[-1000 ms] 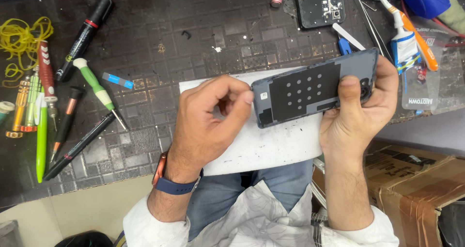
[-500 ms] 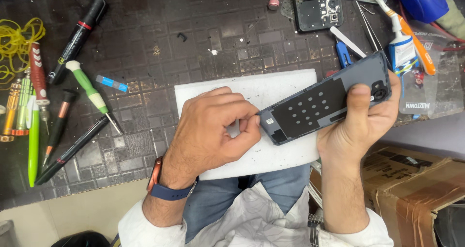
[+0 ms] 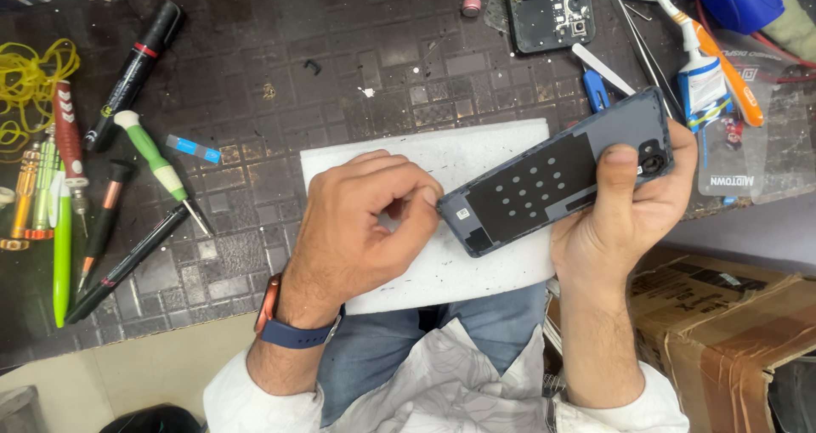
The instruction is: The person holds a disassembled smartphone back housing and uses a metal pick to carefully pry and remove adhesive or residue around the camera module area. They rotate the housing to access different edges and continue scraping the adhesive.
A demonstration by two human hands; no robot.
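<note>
Right hand [image 3: 625,220] clamps the phone back cover [image 3: 557,186], thumb near its camera hole. Left hand [image 3: 365,229] pinches fingertips together at cover's corner; best keep the cover steady, pick gently.

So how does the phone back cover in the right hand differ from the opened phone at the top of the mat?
The back cover is held tilted above the white pad by the right hand; the opened phone lies flat, untouched. The cover shows a black panel with grey dots; the phone shows exposed parts. Both are dark, phone-sized slabs.

white patterned shirt sleeves pushed up, blue jeans, and a blue-strapped watch with orange case [image 3: 280,318] on the left wrist.
</note>
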